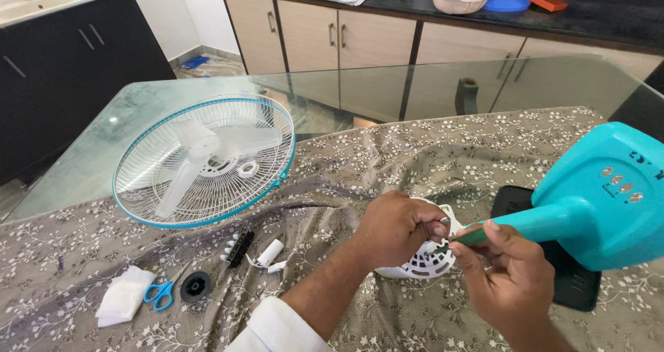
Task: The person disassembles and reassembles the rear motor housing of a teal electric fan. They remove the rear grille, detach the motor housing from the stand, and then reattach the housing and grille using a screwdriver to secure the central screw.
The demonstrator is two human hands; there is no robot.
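Leftmost, table edge: folded white cloth [124,295], blue-handled scissors [161,292], black round cap [196,286]
Glass top: fan guard [204,160] lying flat
Left hand [394,229]: closed on white vented motor cover [423,261]
Right hand [515,277]: pinching green-handled screwdriver [470,237] at the cover
Far right: teal fan base [609,193]
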